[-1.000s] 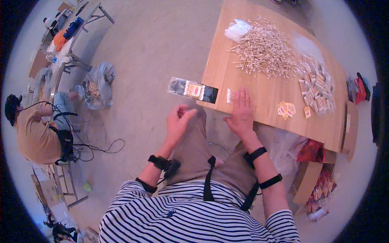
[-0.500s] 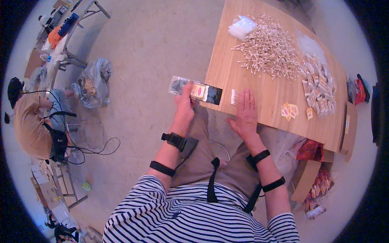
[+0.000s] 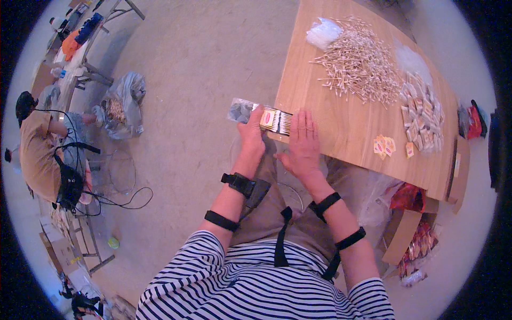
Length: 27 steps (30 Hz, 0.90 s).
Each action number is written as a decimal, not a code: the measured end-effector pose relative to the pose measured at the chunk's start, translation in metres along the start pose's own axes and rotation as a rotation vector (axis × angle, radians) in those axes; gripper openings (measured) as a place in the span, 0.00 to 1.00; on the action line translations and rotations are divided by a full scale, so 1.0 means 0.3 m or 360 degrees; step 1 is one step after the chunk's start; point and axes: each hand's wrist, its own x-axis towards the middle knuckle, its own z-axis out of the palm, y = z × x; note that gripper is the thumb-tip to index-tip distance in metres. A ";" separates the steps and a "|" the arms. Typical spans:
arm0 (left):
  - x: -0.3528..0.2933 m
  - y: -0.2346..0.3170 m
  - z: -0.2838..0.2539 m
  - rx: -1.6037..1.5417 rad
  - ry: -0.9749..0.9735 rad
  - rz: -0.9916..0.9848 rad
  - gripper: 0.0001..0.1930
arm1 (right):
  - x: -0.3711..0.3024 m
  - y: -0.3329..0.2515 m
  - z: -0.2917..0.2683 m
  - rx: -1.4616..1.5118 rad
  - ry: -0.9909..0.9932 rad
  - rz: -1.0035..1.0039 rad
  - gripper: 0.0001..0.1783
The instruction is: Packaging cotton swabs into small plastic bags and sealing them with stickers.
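At the table's near left corner my left hand [image 3: 252,136] grips a clear plastic bag [image 3: 241,110], thumb on top. A yellow and white card with a red mark [image 3: 268,117] and a row of cotton swabs [image 3: 282,122] lie at the bag's right end; the exact edge of its opening is hard to make out. My right hand [image 3: 304,141] lies flat, fingers stretched and together, against the swabs' right ends. To its right on the wooden table [image 3: 346,128] are several loose small cards [image 3: 384,145].
A large heap of loose cotton swabs [image 3: 362,61] covers the table's far part, beside a white plastic bag [image 3: 323,33]. Filled small packets [image 3: 421,114] are piled at the right. Cardboard boxes [image 3: 402,234] stand below. At far left a person [image 3: 45,152] sits near a grey sack [image 3: 127,106].
My right hand has slid left along the table, carrying the small row of swabs to the bag. Swabs now cover the dark strip at the bag's right end.
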 end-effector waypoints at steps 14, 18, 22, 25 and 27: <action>-0.040 -0.004 0.032 0.0014 -0.0027 0.0098 0.11 | 0.045 -0.088 0.066 0.0006 0.0093 0.0031 0.61; -0.032 -0.014 0.019 0.0033 -0.0042 0.0203 0.09 | 0.050 -0.105 0.072 -0.0019 0.0068 0.0060 0.57; -0.024 -0.024 0.016 0.0044 -0.0060 0.0230 0.09 | 0.052 -0.110 0.084 -0.0007 0.0139 0.0061 0.54; -0.017 -0.028 0.010 0.0079 -0.0073 0.0252 0.09 | 0.059 -0.115 0.098 -0.0018 0.0183 0.0070 0.53; -0.020 -0.021 0.013 0.0120 -0.0065 0.0247 0.10 | 0.061 -0.116 0.102 0.0003 0.0212 0.0076 0.52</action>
